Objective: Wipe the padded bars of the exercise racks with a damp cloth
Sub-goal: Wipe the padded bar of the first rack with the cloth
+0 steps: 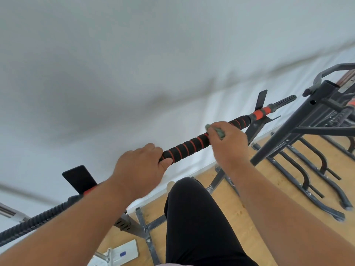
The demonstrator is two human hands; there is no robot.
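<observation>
No text, brand or number could be read anywhere. A white plate [125, 252] near the floor's bottom edge bore a blue mark, too blurred to read.

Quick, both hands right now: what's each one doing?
Left hand: closed around the padded bar, gripping it.
Right hand: closed on the green cloth, holding it against the same bar.

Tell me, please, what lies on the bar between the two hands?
In the head view, only a bare stretch of the padded bar, black foam with red rings, lies between the left hand and the right hand, which grips the green cloth.
</observation>
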